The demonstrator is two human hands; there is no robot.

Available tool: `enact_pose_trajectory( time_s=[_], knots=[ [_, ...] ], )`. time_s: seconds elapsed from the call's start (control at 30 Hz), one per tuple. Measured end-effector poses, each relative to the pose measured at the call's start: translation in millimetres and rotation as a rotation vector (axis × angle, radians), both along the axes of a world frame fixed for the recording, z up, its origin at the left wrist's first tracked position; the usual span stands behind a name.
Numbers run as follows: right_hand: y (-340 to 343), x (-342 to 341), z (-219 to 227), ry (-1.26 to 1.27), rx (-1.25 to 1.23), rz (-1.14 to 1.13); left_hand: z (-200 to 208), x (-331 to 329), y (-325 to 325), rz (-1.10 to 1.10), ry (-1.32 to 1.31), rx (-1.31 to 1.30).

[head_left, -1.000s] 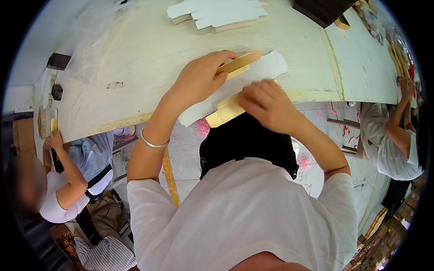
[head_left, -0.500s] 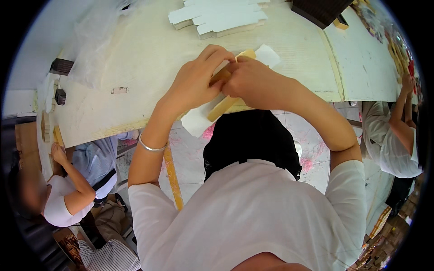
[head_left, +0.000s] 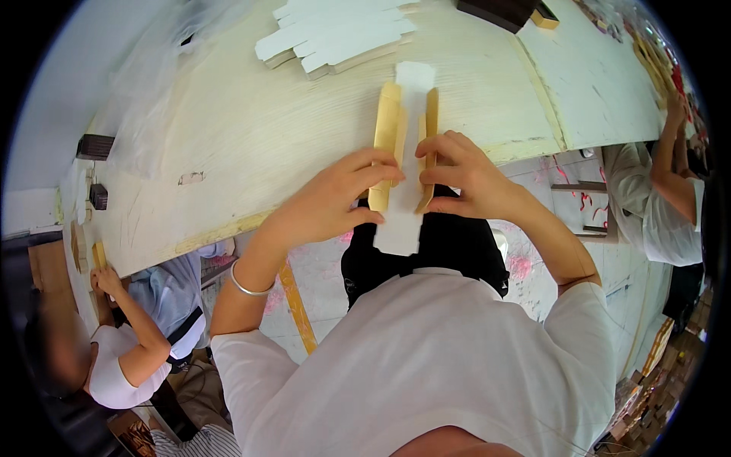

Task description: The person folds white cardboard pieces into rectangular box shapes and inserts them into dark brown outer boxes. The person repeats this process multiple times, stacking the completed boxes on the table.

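A long box blank of white and gold card [head_left: 399,228] lies across the table's near edge, its near end jutting out over my lap. Both long gold sides stand folded up, and the white strip shows between them. My left hand [head_left: 343,190] grips the left gold side, fingers over its top and thumb lower down. On the right gold side, my right hand [head_left: 466,177] has its fingers and thumb curled about the edge. Beyond the blank sits a stack of flat white card blanks [head_left: 335,34].
A dark brown box [head_left: 499,11] stands at the far right beside a small gold-sided box [head_left: 545,17]. Clear plastic film [head_left: 152,99] and small dark boxes [head_left: 95,146] lie at the left. Co-workers sit on either side of the table [head_left: 251,152].
The blank has turned from slanting to nearly lengthwise before me. My hands, close together before, have moved apart to its two gold sides, now spread wider.
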State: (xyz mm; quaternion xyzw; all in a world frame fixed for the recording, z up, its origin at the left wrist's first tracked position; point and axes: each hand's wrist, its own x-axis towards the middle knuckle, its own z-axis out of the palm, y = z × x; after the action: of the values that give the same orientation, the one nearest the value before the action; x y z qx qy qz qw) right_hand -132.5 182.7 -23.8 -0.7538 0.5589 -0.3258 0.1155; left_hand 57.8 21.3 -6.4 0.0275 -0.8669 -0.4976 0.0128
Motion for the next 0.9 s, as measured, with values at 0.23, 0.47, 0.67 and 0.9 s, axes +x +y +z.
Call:
enact_pose_trajectory(
  time_s=[0.23,0.47,0.67,0.9],
  knots=[
    [-2,5,-4,-0.379,0.171,-0.034,-10,-25,28,0.201,0.064,-0.216],
    [15,3,12,-0.26,0.308,-0.016,-26,-25,40,0.312,0.16,-0.214],
    [32,17,2,0.283,-0.053,-0.12,-15,-28,39,0.307,0.069,-0.117],
    [11,10,-22,-0.189,-0.162,-0.072,-5,-15,16,0.094,-0.048,0.273]
  ],
)
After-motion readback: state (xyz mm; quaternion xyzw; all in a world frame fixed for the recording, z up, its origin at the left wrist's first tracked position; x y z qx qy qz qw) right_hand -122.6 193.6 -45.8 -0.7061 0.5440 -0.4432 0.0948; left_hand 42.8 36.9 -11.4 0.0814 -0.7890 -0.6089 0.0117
